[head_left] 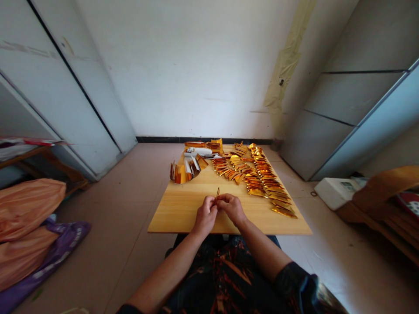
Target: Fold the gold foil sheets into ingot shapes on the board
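Observation:
Above the near part of the wooden table (183, 209), my left hand (207, 210) and my right hand (231, 207) meet with their fingers pinched together. Between them stands a thin piece of folded gold foil paper (218, 192), upright and seen nearly edge-on; both hands grip its lower end. The fingers cover most of it. To the right of my hands lie rows of folded gold foil pieces (276, 192), overlapping one another. Curled gold foil sheets with white backs (185, 170) rest at the table's left side.
More gold foil sheets (214, 145) and a white roll (198, 151) lie at the far edge. A white wall (196, 65) rises behind the table. Orange bags (29, 209) are at left; a white box (334, 193) and wooden furniture (379, 196) are at right.

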`<state>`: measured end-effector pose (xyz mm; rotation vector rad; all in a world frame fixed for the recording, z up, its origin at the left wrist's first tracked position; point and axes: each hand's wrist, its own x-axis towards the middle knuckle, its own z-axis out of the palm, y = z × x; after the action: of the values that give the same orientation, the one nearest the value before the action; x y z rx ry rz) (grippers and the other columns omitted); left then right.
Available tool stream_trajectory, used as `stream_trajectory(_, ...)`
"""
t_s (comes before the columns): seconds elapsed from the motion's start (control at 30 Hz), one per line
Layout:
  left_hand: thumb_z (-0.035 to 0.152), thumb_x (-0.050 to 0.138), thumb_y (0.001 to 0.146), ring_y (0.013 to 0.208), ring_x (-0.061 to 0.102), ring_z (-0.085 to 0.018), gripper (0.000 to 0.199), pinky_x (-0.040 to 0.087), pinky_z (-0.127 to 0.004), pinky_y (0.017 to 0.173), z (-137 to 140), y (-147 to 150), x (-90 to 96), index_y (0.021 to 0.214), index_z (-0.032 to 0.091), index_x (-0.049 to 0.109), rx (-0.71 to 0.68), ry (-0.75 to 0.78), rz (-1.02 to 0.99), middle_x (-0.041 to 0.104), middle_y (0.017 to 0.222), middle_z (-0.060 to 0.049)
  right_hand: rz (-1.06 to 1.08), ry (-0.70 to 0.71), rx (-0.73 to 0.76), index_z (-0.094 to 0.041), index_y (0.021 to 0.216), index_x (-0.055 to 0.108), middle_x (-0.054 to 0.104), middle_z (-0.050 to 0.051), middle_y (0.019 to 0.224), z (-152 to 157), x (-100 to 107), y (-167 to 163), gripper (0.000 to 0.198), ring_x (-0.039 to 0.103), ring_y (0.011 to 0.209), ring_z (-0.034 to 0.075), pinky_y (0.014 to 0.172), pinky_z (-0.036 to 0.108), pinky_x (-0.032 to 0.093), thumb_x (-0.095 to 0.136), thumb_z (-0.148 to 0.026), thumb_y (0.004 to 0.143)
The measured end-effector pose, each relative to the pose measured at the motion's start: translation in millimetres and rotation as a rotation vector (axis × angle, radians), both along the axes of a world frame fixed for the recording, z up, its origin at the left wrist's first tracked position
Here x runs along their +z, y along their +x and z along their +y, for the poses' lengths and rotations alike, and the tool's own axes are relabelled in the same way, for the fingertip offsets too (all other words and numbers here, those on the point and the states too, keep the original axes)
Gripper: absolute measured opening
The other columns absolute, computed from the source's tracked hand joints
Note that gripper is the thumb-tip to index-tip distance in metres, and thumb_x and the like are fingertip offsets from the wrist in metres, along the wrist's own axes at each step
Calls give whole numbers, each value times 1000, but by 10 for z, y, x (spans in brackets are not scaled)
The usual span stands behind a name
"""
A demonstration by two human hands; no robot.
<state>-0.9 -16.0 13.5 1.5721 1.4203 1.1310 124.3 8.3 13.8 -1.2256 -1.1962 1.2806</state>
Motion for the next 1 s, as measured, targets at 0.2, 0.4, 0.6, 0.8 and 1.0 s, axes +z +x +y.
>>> stream_trajectory(0.2,25,50,81,84,65,-18,13,48,-29,76,-12,-1,57,93,21,53,3,-21,88,70,87,-3,-37,22,25,-16,74,67,64,0,64,-32,47,13,27,55,59,13,57,24,43,69,-40,62)
stream_trajectory(0.4,24,48,81,85,65,-17,13,48,-27,78,22,-42,29,91,20,56,-57,-12,19,69,89,-2,24,-7,36,-17,71,65,62,-1,59,-27,29,22,29,53,55,12,55,23,42,73,-43,60)
stream_trajectory(0.6,23,45,82,83,64,-17,14,49,-27,76,45,-57,20,89,21,57,-53,17,34,69,88,-2,59,-49,26,-17,69,64,60,-2,56,-13,1,25,33,51,51,11,51,23,40,75,-45,56)
stream_trajectory(0.8,23,43,83,81,63,-17,15,48,-27,75,40,-36,21,90,22,56,-17,-5,94,68,85,-2,14,-15,27,-17,68,63,59,-3,55,-2,-12,29,30,50,51,11,51,23,39,73,-44,58)
stream_trajectory(1.0,23,40,84,81,63,-18,16,47,-29,75,40,-24,-4,90,22,55,11,28,112,67,86,-3,-5,-2,36,-17,69,63,60,-2,57,-8,-1,30,24,51,53,11,53,23,40,70,-39,60)
